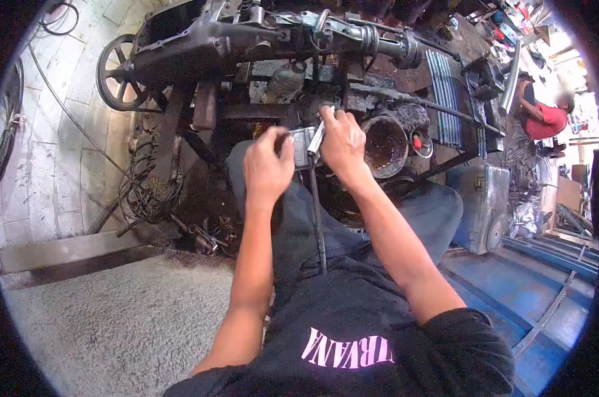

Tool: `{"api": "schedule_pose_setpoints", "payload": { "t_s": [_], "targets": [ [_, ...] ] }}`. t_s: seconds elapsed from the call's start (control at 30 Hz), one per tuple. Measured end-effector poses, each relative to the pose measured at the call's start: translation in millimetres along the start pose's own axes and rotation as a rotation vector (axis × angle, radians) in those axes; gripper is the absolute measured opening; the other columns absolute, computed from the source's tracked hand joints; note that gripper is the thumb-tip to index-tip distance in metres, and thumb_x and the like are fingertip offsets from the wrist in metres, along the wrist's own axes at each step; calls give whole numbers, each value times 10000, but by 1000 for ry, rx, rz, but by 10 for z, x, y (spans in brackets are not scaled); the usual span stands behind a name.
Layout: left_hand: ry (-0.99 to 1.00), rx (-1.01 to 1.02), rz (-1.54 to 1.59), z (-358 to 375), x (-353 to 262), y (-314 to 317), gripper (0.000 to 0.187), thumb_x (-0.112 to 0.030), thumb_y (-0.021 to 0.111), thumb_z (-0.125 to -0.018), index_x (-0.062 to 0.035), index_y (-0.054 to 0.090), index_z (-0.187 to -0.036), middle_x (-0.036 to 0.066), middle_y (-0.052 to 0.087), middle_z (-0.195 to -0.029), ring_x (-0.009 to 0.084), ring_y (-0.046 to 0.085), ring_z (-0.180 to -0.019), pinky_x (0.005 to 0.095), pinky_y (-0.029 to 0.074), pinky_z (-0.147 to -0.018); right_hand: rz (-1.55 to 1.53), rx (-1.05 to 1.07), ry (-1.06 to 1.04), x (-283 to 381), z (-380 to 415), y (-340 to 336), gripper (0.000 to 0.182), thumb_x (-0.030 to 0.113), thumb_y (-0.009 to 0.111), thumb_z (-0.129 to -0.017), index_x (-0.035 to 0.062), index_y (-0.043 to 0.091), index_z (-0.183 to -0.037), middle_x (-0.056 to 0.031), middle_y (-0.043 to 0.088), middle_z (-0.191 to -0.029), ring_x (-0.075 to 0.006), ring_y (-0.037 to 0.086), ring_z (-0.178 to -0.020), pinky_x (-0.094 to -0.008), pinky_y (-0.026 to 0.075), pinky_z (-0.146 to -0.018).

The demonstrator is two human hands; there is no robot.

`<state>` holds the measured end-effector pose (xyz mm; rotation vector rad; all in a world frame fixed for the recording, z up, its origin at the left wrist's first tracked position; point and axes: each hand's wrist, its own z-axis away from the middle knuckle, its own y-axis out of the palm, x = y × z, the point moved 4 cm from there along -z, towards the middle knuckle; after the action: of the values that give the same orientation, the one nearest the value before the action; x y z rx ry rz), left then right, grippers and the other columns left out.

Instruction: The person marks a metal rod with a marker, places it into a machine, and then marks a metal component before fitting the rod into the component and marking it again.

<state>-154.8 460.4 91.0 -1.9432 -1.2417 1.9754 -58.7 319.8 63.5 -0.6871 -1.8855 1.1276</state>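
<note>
Head view, itemised.

Lettering: pink capitals on the black shirt (379, 317), bottom centre of the frame, warped by the lens; they appear to read NIRVANA. No other writing is legible.

Grey metal piece (302, 148): one, centre of the frame, between the two hands. Squarish, block-like, dull grey with paler edges; surface detail too small to tell.

Slim bright piece (317, 140): one, silvery white, straight and narrow, tilted, along the right side of the grey metal piece.

Dark rod (317, 221): one, thin, running from below the grey metal piece down toward the shirt.

Left hand (268, 162): at the left edge of the grey metal piece, fingers bent, thumb raised near its upper corner; whether it grips the piece cannot be told.

Right hand (342, 137): fingers curled closed, thumb side inward, pinching the slim bright piece.

Surroundings: greasy dark machine frame (200, 53) with a spoked wheel (123, 73), upper left; round metal vessel (385, 147), brown inside, right of the right hand; row of pale rods (444, 99), upper right; scuffed blue box (479, 205), right of centre; person in a red top (548, 122), far upper right.
</note>
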Motion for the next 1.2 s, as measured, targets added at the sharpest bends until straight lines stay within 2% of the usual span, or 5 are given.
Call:
{"api": "schedule_pose_setpoints", "payload": {
  "t_s": [0.13, 0.33, 0.43, 0.73, 1.2],
  "targets": [
    [253, 168, 21, -367, 195, 275, 248, -140, 679, -907, -38, 728, -1128, 190, 733, -1067, 330, 711, -954, 384, 536, -847, -86, -91, -2, -5, 26, -100, 285, 68, 636, -836, 73, 614, -1120, -190, 654, -945, -387, 649, -934, -481, 547, -743],
    [154, 339, 246, -341, 487, 464, 270, -12, 681, -878, -40, 740, -1140, 108, 746, -1058, 215, 695, -985, 335, 515, -930, -548, -42, 164, 61, 279, -255, 371, 19, 716, -770, 56, 625, -1128, -220, 700, -946, -410, 698, -870, -423, 535, -750],
    [-104, 355, 460, -341, 437, 431, 366, 94, 641, -860, 18, 683, -1215, 114, 744, -1098, 163, 683, -1056, 321, 514, -962, -620, -40, 251, 69, 330, -112, 296, 32, 756, -821, 30, 638, -1092, -205, 706, -871, -323, 720, -822, -390, 542, -753],
    [165, 251, 263, -362, 427, 419, 239, -20, 679, -827, -54, 784, -1039, 117, 751, -1040, 285, 672, -1025, 372, 503, -954, -604, -114, 146, 112, 337, -26, 336, 38, 724, -776, 44, 629, -1098, -205, 678, -898, -400, 681, -858, -440, 531, -756],
    [52, 246, 331, -400, 377, 371, 220, 18, 659, -842, -21, 779, -1022, 143, 751, -975, 227, 709, -912, 334, 535, -847, -645, -142, 153, 121, 374, 8, 388, 34, 728, -756, 62, 647, -1134, -181, 693, -968, -380, 692, -901, -427, 538, -787]
  ]
}}
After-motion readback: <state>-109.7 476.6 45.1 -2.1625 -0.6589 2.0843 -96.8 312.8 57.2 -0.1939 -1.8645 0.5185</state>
